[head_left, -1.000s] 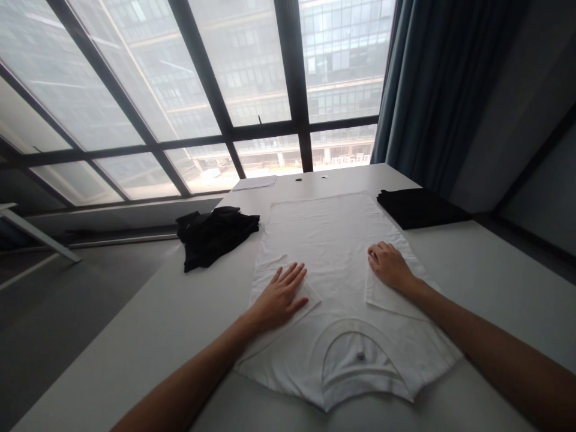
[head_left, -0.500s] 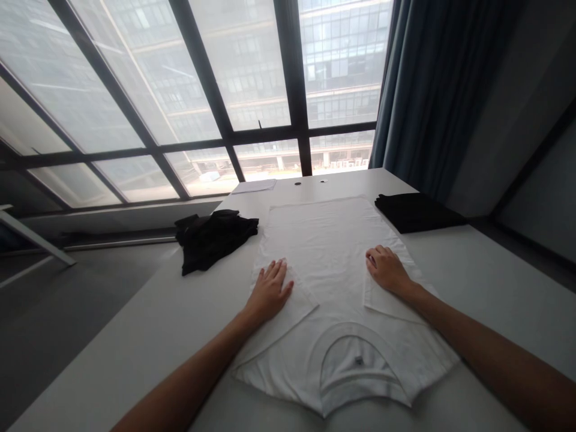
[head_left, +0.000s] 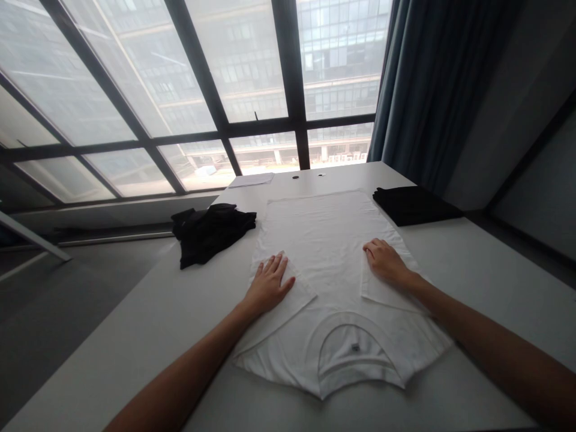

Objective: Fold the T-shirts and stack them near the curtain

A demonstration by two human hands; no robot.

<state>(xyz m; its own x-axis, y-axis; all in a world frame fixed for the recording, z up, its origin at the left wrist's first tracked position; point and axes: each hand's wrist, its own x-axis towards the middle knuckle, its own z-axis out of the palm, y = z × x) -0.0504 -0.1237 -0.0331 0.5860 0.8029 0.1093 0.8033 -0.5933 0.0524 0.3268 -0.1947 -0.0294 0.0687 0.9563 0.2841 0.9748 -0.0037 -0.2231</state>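
A white T-shirt (head_left: 324, 240) lies spread out with its neckline toward me and its hem at the far end. Both sleeves are folded inward over the body. My left hand (head_left: 270, 283) rests flat on the left folded sleeve, fingers stretched and thumb apart. On the other side, my right hand (head_left: 384, 259) has its fingers curled at the upper corner of the right folded sleeve, closed on the fabric; its thumb is mostly hidden. A small dark label shows inside the collar.
The shirt lies on a white table (head_left: 486, 288). A crumpled black garment (head_left: 213, 231) sits to the left, a neatly folded black cloth (head_left: 414, 205) to the right. White paper (head_left: 251, 180) lies at the far edge, before tall windows and a blue curtain (head_left: 418, 90).
The view has tilted slightly, so everything sits a little higher in the picture. My left hand stays flat on its sleeve; the right fingers have shifted slightly at the sleeve corner.
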